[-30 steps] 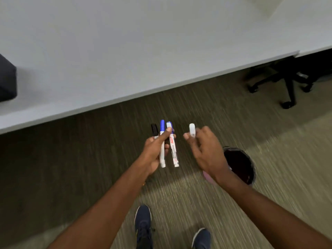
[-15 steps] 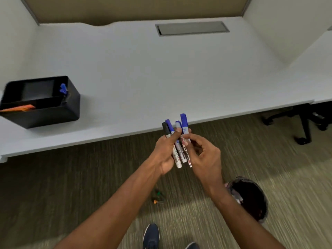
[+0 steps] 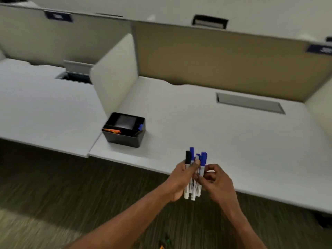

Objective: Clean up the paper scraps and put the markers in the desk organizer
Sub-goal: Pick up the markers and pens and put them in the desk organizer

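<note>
Head view, 4 markers (image 3: 203,159), 1 desk organizer (image 3: 124,140)

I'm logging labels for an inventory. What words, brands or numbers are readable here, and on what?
Nothing can be read.
markers: barrel print, too blurred.
left nameplate, blue, on the partition: white text, blurred.
right nameplate, blue: white text, blurred.

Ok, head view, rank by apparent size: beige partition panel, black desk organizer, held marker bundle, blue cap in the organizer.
1. Beige partition panel.
2. Black rectangular desk organizer and white marker bundle: roughly alike, markers nearer the camera, so unranked.
3. Blue cap in the organizer.
</note>
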`<move>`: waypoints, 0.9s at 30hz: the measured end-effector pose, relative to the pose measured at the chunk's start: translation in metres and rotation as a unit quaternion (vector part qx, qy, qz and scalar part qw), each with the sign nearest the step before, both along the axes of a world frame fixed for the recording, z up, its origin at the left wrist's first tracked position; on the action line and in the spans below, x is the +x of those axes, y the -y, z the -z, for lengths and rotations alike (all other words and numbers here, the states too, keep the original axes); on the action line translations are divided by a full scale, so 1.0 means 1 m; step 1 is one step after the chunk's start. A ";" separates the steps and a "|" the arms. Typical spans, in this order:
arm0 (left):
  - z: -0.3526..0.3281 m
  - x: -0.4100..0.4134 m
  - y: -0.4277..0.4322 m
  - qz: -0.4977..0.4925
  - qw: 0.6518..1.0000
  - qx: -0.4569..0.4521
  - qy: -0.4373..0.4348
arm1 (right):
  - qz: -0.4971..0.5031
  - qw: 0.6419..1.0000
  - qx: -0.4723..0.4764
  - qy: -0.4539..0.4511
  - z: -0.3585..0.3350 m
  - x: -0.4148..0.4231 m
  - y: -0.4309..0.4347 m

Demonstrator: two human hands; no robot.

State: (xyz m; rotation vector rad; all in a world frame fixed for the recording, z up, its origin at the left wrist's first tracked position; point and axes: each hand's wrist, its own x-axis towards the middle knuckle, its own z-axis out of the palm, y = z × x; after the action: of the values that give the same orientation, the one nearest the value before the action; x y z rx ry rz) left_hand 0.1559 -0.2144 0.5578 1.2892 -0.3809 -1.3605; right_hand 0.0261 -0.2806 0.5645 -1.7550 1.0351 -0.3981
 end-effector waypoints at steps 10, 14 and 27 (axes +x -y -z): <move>-0.065 0.110 -0.004 -0.074 0.965 -0.032 0.248 | -0.062 0.993 0.031 0.099 -0.056 0.140 0.013; -0.067 0.182 -0.002 -0.063 0.947 -0.053 0.311 | -0.065 0.992 0.026 0.105 -0.055 0.215 0.017; 0.015 0.377 0.075 0.024 0.936 -0.087 0.341 | 0.081 0.990 0.082 0.086 0.014 0.399 0.076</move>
State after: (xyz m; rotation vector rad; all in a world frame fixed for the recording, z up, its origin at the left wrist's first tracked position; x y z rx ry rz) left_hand 0.5330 -0.2897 0.5433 1.5815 -0.9907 -0.8536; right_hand 0.4250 -0.3562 0.5501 -1.4695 1.0577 -0.5402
